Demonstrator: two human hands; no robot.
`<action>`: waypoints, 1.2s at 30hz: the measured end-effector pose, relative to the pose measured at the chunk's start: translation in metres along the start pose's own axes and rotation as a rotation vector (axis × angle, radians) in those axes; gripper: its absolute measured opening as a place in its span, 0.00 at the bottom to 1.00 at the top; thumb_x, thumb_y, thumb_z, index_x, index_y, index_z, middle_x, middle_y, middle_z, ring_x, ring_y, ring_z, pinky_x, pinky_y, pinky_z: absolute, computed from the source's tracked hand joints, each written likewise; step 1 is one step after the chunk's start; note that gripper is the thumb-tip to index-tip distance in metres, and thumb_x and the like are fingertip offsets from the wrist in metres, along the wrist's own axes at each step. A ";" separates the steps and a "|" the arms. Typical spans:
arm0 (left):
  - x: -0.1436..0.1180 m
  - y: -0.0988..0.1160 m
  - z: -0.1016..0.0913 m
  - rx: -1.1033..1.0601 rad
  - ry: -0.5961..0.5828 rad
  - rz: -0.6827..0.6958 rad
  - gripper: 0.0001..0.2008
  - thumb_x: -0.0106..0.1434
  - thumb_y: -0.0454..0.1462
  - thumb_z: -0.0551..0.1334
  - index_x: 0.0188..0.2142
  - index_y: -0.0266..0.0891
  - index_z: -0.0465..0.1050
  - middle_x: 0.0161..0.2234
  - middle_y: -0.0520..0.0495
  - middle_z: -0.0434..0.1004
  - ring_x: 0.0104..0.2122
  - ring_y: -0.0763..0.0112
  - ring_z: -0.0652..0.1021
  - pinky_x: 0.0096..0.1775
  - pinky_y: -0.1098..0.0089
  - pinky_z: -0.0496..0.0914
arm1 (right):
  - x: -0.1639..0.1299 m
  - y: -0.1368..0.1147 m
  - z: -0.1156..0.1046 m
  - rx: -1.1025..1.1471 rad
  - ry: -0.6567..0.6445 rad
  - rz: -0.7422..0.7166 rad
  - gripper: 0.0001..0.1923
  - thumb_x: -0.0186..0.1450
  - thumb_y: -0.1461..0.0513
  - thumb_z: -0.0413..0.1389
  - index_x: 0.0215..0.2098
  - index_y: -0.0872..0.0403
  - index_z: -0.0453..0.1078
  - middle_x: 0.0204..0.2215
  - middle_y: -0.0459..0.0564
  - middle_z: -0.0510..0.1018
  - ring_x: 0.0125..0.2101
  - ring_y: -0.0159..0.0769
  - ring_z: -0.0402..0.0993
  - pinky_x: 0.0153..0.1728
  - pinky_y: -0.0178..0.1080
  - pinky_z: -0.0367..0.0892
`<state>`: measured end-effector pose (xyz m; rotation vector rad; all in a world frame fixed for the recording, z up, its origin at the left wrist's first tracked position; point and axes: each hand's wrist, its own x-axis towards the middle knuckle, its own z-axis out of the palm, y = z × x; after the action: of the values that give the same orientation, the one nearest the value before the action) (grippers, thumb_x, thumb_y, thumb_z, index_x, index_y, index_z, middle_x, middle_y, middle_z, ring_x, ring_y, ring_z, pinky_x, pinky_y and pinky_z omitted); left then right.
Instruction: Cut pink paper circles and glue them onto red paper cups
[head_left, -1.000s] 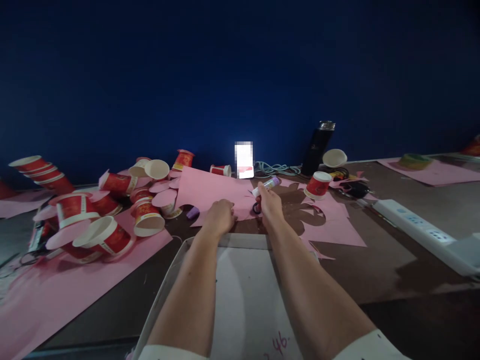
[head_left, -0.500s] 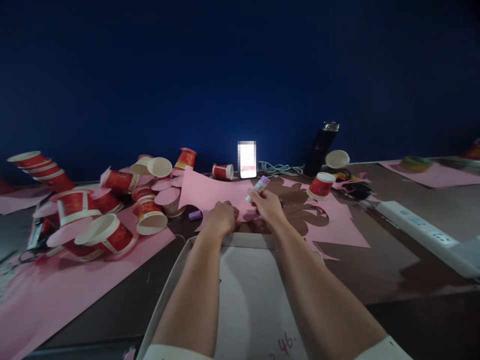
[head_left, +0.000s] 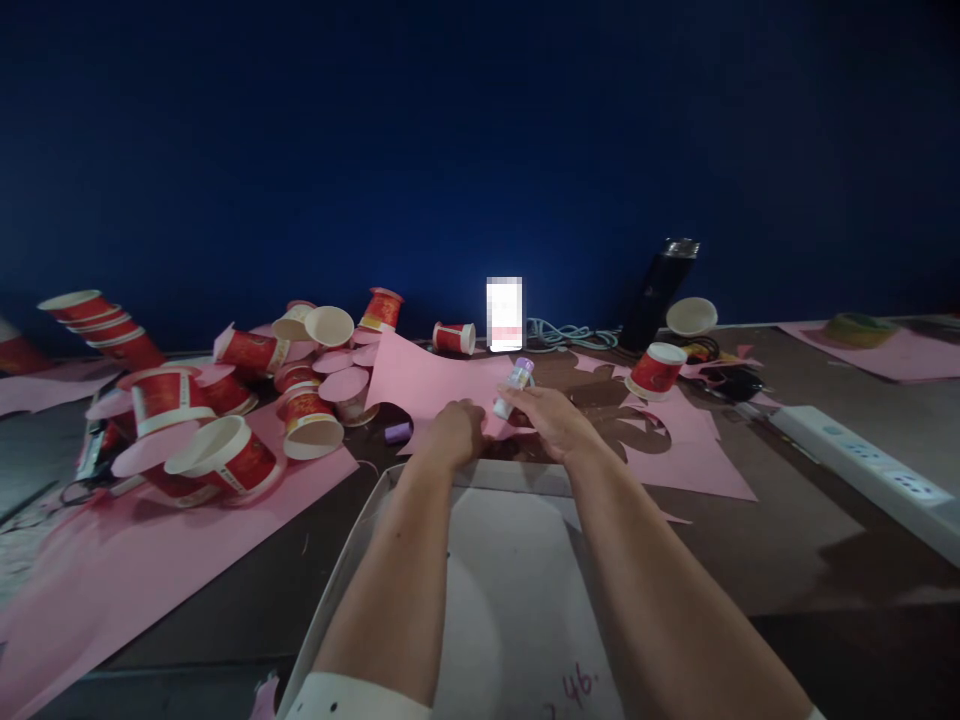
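My right hand [head_left: 551,415] is closed around a white and purple glue stick [head_left: 514,388], tilted with its purple end up. Close beside it, my left hand [head_left: 456,435] has its fingers curled in at the front edge of a pink paper sheet [head_left: 420,385]; what they grip, if anything, is hidden behind the hand. A purple cap [head_left: 398,432] lies on the table left of my left hand. Both forearms reach over a shallow white box [head_left: 510,560] with pink handwriting inside.
Red paper cups [head_left: 313,425], several with pink discs at their mouths, crowd the left. A phone [head_left: 505,315] with a lit screen stands behind my hands. Cut pink paper [head_left: 694,450], a lone cup [head_left: 656,370], a dark flask [head_left: 658,295] and a power strip [head_left: 862,470] are at right.
The whole view has shifted slightly to the right. The glue stick has turned a little more upright in my right hand, and my hands have come slightly closer together.
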<state>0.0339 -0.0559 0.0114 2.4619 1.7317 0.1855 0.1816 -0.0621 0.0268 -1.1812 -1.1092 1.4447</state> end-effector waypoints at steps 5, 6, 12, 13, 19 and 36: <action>-0.002 0.000 -0.001 0.030 0.011 0.023 0.12 0.57 0.42 0.59 0.36 0.39 0.76 0.39 0.39 0.75 0.38 0.59 0.76 0.38 0.66 0.68 | -0.002 -0.002 0.002 0.004 0.053 0.028 0.16 0.50 0.52 0.63 0.25 0.56 0.71 0.23 0.49 0.75 0.22 0.30 0.67 0.20 0.32 0.62; -0.002 0.000 -0.001 0.020 0.017 0.027 0.11 0.57 0.42 0.59 0.36 0.39 0.76 0.39 0.39 0.75 0.38 0.59 0.76 0.38 0.66 0.68 | -0.003 -0.003 0.002 0.002 0.064 0.046 0.16 0.50 0.51 0.63 0.26 0.56 0.71 0.23 0.48 0.74 0.22 0.29 0.66 0.20 0.32 0.62; -0.005 0.001 -0.004 -0.048 0.014 0.018 0.13 0.55 0.44 0.63 0.37 0.41 0.77 0.39 0.40 0.75 0.38 0.59 0.75 0.38 0.67 0.68 | -0.002 -0.003 0.003 0.047 0.094 0.029 0.16 0.50 0.51 0.63 0.26 0.56 0.71 0.25 0.48 0.75 0.22 0.28 0.65 0.22 0.31 0.63; -0.005 0.002 -0.005 -0.056 0.010 0.012 0.15 0.54 0.46 0.63 0.38 0.41 0.77 0.39 0.40 0.75 0.39 0.59 0.75 0.38 0.67 0.68 | -0.001 -0.003 0.003 0.057 0.098 0.021 0.16 0.50 0.51 0.63 0.26 0.56 0.71 0.25 0.48 0.75 0.22 0.28 0.65 0.23 0.31 0.64; 0.000 0.007 -0.003 -0.095 0.005 -0.052 0.20 0.61 0.50 0.55 0.41 0.43 0.78 0.42 0.40 0.76 0.42 0.61 0.75 0.41 0.69 0.67 | 0.002 0.002 0.005 0.125 0.096 -0.004 0.17 0.48 0.51 0.64 0.26 0.55 0.70 0.23 0.46 0.74 0.22 0.27 0.64 0.25 0.32 0.65; 0.010 -0.009 0.008 -0.393 0.127 -0.183 0.12 0.59 0.39 0.57 0.37 0.38 0.77 0.36 0.43 0.80 0.35 0.67 0.76 0.36 0.72 0.65 | 0.010 0.010 -0.003 -0.496 0.259 -0.264 0.20 0.55 0.47 0.57 0.29 0.57 0.72 0.25 0.49 0.76 0.26 0.34 0.71 0.29 0.34 0.61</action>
<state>0.0299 -0.0438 0.0027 2.0409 1.7549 0.6101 0.1820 -0.0537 0.0150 -1.4481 -1.4209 0.8081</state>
